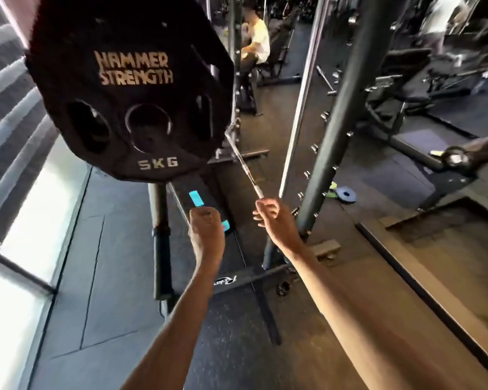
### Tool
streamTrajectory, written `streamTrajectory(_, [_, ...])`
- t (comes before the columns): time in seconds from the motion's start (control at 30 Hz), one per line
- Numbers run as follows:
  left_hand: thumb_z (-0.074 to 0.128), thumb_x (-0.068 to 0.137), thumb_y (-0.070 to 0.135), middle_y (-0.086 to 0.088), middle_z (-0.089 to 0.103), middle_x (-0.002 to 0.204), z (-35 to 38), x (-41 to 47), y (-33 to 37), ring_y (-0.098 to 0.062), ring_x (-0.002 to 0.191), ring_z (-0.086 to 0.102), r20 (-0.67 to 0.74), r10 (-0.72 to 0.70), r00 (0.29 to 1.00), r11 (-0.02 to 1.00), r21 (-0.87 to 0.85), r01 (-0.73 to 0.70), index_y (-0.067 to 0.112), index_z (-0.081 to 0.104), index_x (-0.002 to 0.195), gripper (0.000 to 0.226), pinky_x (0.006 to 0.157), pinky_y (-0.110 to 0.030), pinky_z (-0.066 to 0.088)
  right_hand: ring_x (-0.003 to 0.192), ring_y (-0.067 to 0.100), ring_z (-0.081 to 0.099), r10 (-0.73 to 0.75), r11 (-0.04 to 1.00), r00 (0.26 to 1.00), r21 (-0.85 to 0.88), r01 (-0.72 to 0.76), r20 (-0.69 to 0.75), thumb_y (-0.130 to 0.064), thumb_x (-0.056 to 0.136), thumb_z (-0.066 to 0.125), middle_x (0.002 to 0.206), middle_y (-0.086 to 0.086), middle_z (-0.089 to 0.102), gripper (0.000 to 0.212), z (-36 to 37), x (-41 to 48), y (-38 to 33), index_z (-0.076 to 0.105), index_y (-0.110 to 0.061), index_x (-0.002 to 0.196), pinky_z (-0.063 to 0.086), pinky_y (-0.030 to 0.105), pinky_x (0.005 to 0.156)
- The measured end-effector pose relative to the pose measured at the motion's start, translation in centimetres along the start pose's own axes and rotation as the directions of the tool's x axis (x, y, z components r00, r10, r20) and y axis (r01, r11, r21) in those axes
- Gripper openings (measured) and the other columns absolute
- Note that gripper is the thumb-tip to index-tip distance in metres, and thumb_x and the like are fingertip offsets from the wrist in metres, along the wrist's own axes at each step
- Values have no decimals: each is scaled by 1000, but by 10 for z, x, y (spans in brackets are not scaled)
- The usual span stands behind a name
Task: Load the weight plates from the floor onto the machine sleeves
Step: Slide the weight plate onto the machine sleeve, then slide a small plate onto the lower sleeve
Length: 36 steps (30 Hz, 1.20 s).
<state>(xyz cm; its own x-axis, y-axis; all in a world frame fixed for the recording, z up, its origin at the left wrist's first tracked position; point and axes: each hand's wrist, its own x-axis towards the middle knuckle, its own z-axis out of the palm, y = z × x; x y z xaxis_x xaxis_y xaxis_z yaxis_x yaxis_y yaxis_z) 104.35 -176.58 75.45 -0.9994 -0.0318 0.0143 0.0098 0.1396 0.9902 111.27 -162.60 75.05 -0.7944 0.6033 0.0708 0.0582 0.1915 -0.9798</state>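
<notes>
One black plate (130, 88), marked HAMMER STRENGTH and 5KG, fills the upper left of your view, close to the camera. Its top edge is cut off by the frame, and you cannot tell what carries it: the centre hole is dark and no sleeve shows through it. A second plate, a small blue one (347, 194), lies flat on the floor (102, 291) near the foot of the dark upright (347, 114), with something yellow-green just beside it, too small to make out.

Your left hand (206, 229) is curled into a fist below the big plate, knuckles up, forearm reaching forward; whether it grips the thin rail behind it is hidden by the fingers. Your right hand (273, 213) is closed around the near end of a slim silver bar (243, 164), which slants up and left towards the plate's lower right edge. The bar's far end disappears behind the plate.

At the right edge one thick sleeve end (459, 157) pokes into view, its far part cut off. One person in a light shirt (258, 38) sits further back; the gear around them is blurred.
</notes>
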Motion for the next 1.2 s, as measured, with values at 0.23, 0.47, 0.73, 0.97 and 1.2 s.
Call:
streamTrajectory(0.23, [44,66,49,-8,73,77,173,-73,-97,-31,74,73,404,-157,901,949,316,24,21,60,78,34,69,-50,60,85,34,69,258,932,960,-233,-277,-107,-18,97,56,91,19,71,16,-162,-25,103,64,-7,90,56,46,77])
streamTrajectory(0.47, [54,87,17,-15,70,74,307,-193,-85,-33,71,74,695,-354,625,808,564,-170,15,58,75,12,66,-44,62,110,34,61,437,765,885,-451,-460,-162,-22,102,44,116,18,64,30,-323,-41,169,60,-3,119,46,36,90])
streamTrajectory(0.73, [46,86,22,-16,74,88,430,-226,-114,-30,72,74,776,-476,413,615,630,-475,18,53,84,9,67,-41,62,73,29,60,542,642,834,-591,-489,-100,-11,95,42,77,21,59,32,-432,3,235,54,-5,66,35,28,60])
streamTrajectory(0.97, [41,88,21,-21,72,97,567,-195,-139,-33,74,74,752,-583,309,534,641,-551,5,58,102,27,66,-44,63,62,29,55,644,534,759,-656,-533,-92,-8,98,43,66,18,51,44,-519,84,293,44,-4,54,34,31,52])
streamTrajectory(1.2, [42,92,20,-22,72,99,685,-168,-128,-33,89,73,741,-605,293,551,655,-517,5,61,98,26,79,-39,59,74,31,62,730,426,674,-695,-579,-114,-12,95,43,76,16,61,32,-580,180,330,50,-9,64,38,31,59])
